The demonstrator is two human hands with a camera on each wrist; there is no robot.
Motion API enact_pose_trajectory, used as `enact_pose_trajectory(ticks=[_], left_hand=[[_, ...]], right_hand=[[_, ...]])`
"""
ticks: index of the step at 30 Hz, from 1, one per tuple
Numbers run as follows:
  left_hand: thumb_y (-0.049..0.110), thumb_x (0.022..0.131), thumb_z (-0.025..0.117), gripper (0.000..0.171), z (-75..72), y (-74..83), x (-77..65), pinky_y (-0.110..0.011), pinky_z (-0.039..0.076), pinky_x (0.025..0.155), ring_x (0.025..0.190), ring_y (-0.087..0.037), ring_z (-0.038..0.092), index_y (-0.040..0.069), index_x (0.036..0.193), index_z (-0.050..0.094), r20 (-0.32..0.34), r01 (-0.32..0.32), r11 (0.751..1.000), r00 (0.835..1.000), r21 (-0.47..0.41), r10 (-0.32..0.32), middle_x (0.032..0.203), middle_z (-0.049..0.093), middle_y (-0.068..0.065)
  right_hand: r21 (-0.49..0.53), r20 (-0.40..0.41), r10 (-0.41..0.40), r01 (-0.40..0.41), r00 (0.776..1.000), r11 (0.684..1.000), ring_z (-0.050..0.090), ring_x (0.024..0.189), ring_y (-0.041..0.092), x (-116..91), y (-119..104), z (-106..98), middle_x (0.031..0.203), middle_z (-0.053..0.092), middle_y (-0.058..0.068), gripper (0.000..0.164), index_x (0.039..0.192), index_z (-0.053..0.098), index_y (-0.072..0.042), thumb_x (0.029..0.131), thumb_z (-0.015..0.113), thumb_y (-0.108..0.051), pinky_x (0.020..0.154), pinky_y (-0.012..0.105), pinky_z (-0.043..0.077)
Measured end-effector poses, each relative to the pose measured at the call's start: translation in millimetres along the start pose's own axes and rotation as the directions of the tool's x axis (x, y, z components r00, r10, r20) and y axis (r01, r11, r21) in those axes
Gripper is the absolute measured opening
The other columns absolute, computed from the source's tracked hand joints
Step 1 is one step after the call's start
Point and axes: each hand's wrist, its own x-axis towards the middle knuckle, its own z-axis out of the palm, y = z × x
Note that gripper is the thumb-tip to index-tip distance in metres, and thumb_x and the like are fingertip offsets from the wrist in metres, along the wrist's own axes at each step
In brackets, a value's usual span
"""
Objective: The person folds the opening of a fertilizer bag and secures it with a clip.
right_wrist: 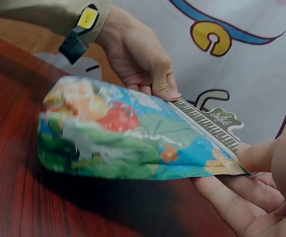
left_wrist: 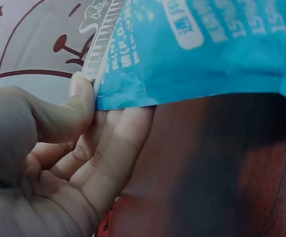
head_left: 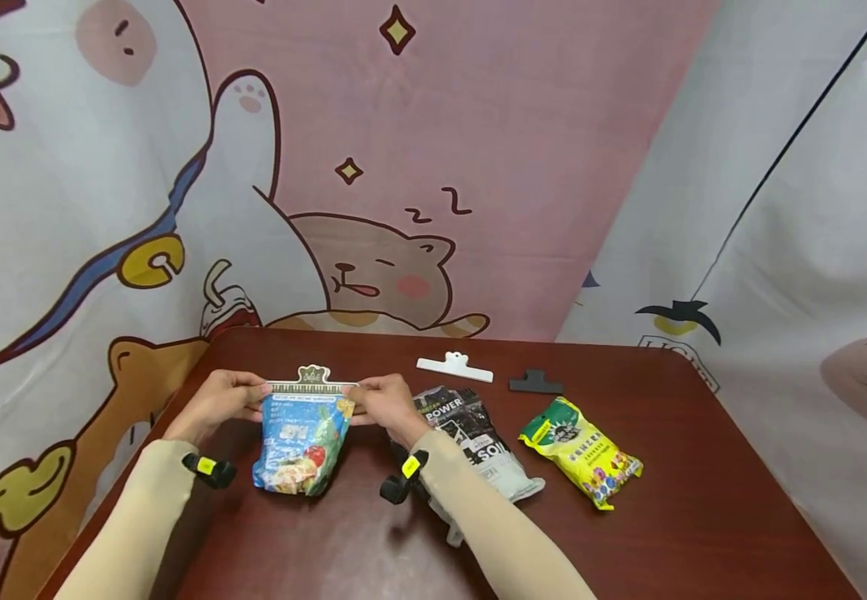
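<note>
A blue plastic bag [head_left: 300, 446] printed with vegetables stands at the left of the table, its top edge in a clip [head_left: 313, 381] with a piano-key pattern. With thumb in front and fingers behind, my left hand [head_left: 225, 400] pinches the bag's top left corner at the clip's end. The left wrist view shows that thumb [left_wrist: 82, 96] against the clip, the fingers under the blue film. My right hand [head_left: 388, 404] pinches the opposite top corner; in the right wrist view its thumb [right_wrist: 256, 157] presses near the clip's other end.
Behind my right forearm lies a black and grey soil bag [head_left: 471, 425], partly hidden. To its right is a yellow and green bag [head_left: 583, 450]. A white clip [head_left: 454, 367] and a black clip [head_left: 535, 382] lie farther back on the dark red table [head_left: 704, 500]. Printed cloth hangs behind.
</note>
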Motion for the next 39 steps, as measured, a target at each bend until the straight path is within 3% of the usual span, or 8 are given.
enact_pose_trajectory(ticks=[6, 11, 19, 25, 32, 34, 37, 39], left_hand=[[0.016, 0.102, 0.064, 0.037, -0.1, -4.9, 9.2, -0.036, 0.064, 0.071, 0.075, -0.019, 0.067, -0.015, 0.123, 0.063, 0.022, 0.059, 0.995, 0.998, 0.078, -0.061, 0.09, 0.069, -0.013], [0.015, 0.101, 0.065, 0.035, 0.3, -10.1, 15.5, -0.035, 0.064, 0.068, 0.069, -0.018, 0.068, -0.015, 0.119, 0.066, 0.066, 0.06, 0.991, 0.996, 0.117, -0.068, 0.084, 0.068, -0.012], [0.011, 0.1, 0.066, 0.03, 4.4, -14.6, 19.6, -0.034, 0.064, 0.064, 0.063, -0.015, 0.069, -0.015, 0.115, 0.068, 0.074, 0.097, 0.983, 0.991, 0.153, -0.109, 0.079, 0.069, -0.011], [0.012, 0.099, 0.068, 0.028, 4.8, -15.9, 20.0, -0.033, 0.063, 0.064, 0.062, -0.015, 0.069, -0.013, 0.11, 0.071, 0.045, 0.131, 0.976, 0.989, 0.174, -0.14, 0.079, 0.068, -0.012], [0.017, 0.094, 0.074, 0.027, 5.9, -13.0, 19.9, -0.036, 0.063, 0.061, 0.06, -0.017, 0.068, -0.01, 0.096, 0.074, 0.005, 0.143, 0.967, 0.989, 0.213, -0.147, 0.071, 0.069, -0.01], [0.019, 0.093, 0.075, 0.027, 5.9, -12.6, 20.9, -0.036, 0.063, 0.061, 0.06, -0.017, 0.069, -0.008, 0.091, 0.075, -0.003, 0.157, 0.962, 0.987, 0.222, -0.16, 0.07, 0.07, -0.009], [0.022, 0.093, 0.075, 0.028, 5.4, -11.2, 20.5, -0.037, 0.064, 0.063, 0.062, -0.018, 0.069, -0.006, 0.089, 0.075, 0.015, 0.158, 0.958, 0.986, 0.239, -0.166, 0.072, 0.071, -0.01], [0.024, 0.093, 0.075, 0.029, 4.9, -10.1, 19.7, -0.037, 0.063, 0.065, 0.065, -0.019, 0.069, -0.004, 0.089, 0.075, 0.025, 0.158, 0.955, 0.985, 0.253, -0.17, 0.074, 0.071, -0.01]], right_hand=[[-0.049, -0.018, 0.04, -0.041, 0.999, 0.998, 0.078, 0.074, 0.023, 9, 8, 4, 0.092, 0.077, 0.019, 0.035, 0.116, 0.068, 0.014, 0.094, 0.074, -0.013, 0.067, 0.033, 0.064], [-0.222, -0.065, 0.077, -0.09, 0.995, 0.971, 0.078, 0.069, 0.025, 11, 10, 6, 0.087, 0.075, 0.017, 0.037, 0.119, 0.067, 0.013, 0.094, 0.075, -0.013, 0.063, 0.032, 0.063], [-0.452, -0.153, 0.04, -0.106, 0.987, 0.885, 0.073, 0.053, 0.017, 16, 13, 17, 0.065, 0.069, 0.01, 0.022, 0.089, 0.072, 0.006, 0.09, 0.079, -0.014, 0.052, 0.026, 0.059], [-0.572, -0.195, 0.003, -0.116, 0.981, 0.812, 0.068, 0.044, 0.015, 18, 8, 24, 0.063, 0.065, 0.012, 0.021, 0.076, 0.07, 0.002, 0.09, 0.077, -0.012, 0.046, 0.025, 0.055], [-0.743, -0.177, -0.056, -0.096, 0.983, 0.663, 0.063, 0.042, 0.013, 17, 5, 32, 0.051, 0.063, 0.003, 0.021, 0.072, 0.074, -0.004, 0.091, 0.075, -0.014, 0.057, 0.028, 0.058], [-0.772, -0.165, -0.083, -0.076, 0.983, 0.631, 0.062, 0.041, 0.013, 18, 5, 33, 0.051, 0.063, 0.003, 0.019, 0.073, 0.074, -0.004, 0.091, 0.075, -0.012, 0.055, 0.028, 0.058], [-0.77, -0.132, -0.054, -0.068, 0.99, 0.634, 0.064, 0.042, 0.014, 16, 3, 32, 0.052, 0.063, 0.004, 0.022, 0.072, 0.073, -0.004, 0.091, 0.074, -0.014, 0.052, 0.027, 0.057], [-0.754, -0.099, -0.024, -0.059, 0.995, 0.655, 0.068, 0.045, 0.016, 12, 0, 30, 0.054, 0.064, 0.007, 0.027, 0.07, 0.071, -0.003, 0.092, 0.074, -0.018, 0.053, 0.025, 0.057]])
